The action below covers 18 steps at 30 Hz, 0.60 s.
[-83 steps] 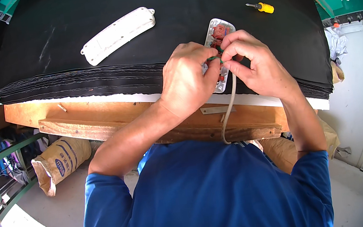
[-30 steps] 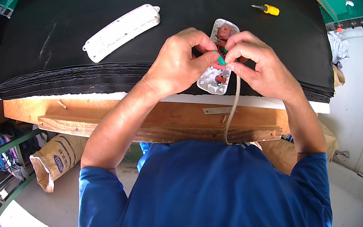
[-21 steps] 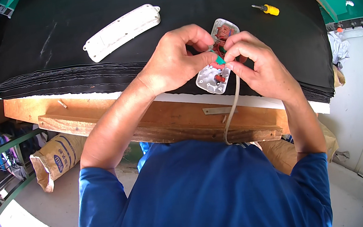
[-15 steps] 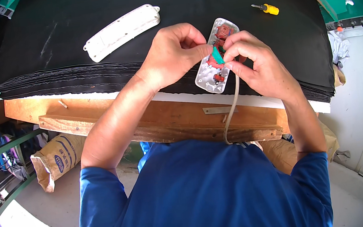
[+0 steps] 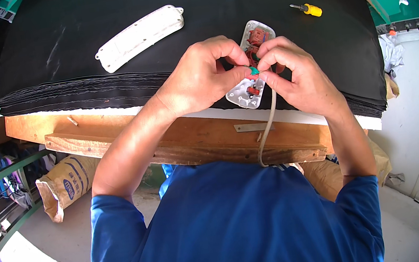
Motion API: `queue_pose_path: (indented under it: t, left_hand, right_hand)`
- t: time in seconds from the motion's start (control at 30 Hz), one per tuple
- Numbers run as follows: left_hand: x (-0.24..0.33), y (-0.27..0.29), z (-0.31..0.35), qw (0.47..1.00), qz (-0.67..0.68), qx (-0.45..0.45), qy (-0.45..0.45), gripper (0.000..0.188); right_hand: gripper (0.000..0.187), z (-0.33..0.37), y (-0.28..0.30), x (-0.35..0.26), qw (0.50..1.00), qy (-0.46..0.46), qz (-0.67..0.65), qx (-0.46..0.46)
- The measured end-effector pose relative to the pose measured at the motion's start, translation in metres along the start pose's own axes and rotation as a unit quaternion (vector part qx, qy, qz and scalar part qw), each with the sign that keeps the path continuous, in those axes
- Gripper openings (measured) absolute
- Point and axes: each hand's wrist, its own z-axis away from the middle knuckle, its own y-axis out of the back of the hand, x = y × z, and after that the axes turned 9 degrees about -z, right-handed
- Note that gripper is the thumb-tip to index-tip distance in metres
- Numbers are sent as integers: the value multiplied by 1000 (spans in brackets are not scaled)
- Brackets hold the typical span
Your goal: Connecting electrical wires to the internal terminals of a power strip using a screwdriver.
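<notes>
Item: left hand point(image 5: 201, 78), thumb and forefinger pinched on a small, soft-looking green strip point(image 5: 253, 70), perhaps tape; your other fingers curl clear, presumably to leave the grip in sight.

Item: right hand point(image 5: 305, 79), thumb and forefinger closed at the strip's other end; whether you also pinch a wire there, your fingers hide. The opposed grips probably keep the small piece taut and steady.

Item: open, oblong white plastic shell point(image 5: 238, 98) with red internal parts point(image 5: 258, 35), lying beneath and between your fingertips, hollow side up, which leaves its insides within reach.

Item: pale, round, flexible cable point(image 5: 272, 110), running from beside your right thumb toward your body, over the brown wooden ledge point(image 5: 197, 157); its slack likely spares your fingers any pull.

Item: long white plastic piece point(image 5: 142, 38) with end tabs, beyond your left hand, apparently set aside for working room.

Item: yellow-handled screwdriver point(image 5: 312, 10), beyond your right hand, out of the way yet seemingly reachable.

Item: stacked black sheets point(image 5: 81, 98), beneath the shell, serving as your work surface.
</notes>
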Motion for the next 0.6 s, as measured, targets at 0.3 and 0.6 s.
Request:
queue_pose_path:
  t: [0.3, 0.6]
  left_hand:
    - [-2, -1, 0, 999, 21, 21, 25, 9]
    - [-5, -1, -2, 999, -6, 50, 20, 17]
  right_hand:
    - [18, -2, -1, 0, 1000, 20, 13, 2]
    - [16, -3, -2, -1, 1000, 16, 4, 3]
